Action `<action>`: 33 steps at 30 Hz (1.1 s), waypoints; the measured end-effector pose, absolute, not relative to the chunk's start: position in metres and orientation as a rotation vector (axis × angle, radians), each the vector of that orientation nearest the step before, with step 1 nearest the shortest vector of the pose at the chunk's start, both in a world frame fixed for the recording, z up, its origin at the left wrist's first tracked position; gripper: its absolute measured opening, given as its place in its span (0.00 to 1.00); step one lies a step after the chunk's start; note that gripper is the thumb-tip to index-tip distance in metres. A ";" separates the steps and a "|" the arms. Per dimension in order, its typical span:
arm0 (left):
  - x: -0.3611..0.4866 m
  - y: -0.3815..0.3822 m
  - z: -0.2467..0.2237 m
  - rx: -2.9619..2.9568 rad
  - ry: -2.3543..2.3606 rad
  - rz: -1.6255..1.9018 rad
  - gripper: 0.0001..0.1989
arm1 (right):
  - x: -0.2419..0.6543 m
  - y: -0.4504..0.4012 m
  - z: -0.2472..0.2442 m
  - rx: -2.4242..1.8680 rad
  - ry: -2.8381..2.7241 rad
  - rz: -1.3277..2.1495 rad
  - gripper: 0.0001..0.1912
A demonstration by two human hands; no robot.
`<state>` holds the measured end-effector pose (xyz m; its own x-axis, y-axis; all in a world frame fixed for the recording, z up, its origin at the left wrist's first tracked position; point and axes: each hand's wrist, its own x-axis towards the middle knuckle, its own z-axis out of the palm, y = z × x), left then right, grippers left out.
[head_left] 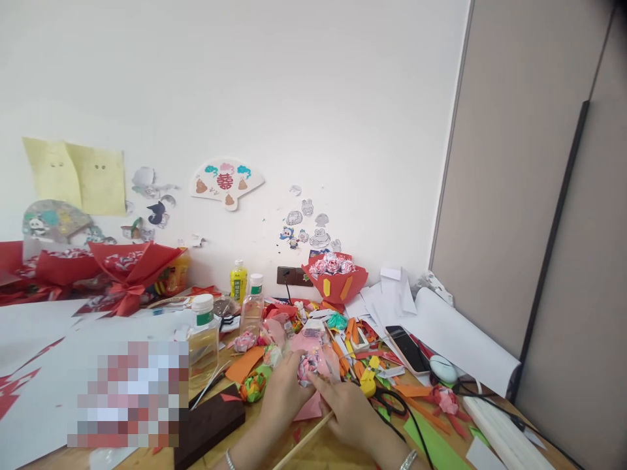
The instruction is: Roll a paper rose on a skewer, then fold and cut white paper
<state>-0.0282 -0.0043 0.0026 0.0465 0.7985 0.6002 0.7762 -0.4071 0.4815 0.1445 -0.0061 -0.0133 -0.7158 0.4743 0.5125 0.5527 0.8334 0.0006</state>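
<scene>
- Left hand (289,386) grasps pink flower (308,369)
- Right hand (349,406) touches flower; cannot tell whether closed on wooden stick (304,442)
- Scissors (386,393) right of flower, red bouquet (337,286) beyond

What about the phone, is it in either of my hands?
No, the phone lies beside white papers, while your left hand and right hand are at the pink flower.
</scene>
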 end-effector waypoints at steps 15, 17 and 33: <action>-0.028 -0.007 0.006 2.301 1.694 1.410 0.13 | 0.144 -0.005 -0.014 -0.754 -2.471 -0.229 0.33; -0.029 -0.006 0.006 2.313 1.696 1.426 0.13 | 0.143 -0.004 -0.015 -0.775 -2.469 -0.232 0.34; -0.031 -0.002 0.003 2.214 1.587 1.456 0.17 | 0.144 -0.007 -0.011 -0.740 -2.492 -0.328 0.33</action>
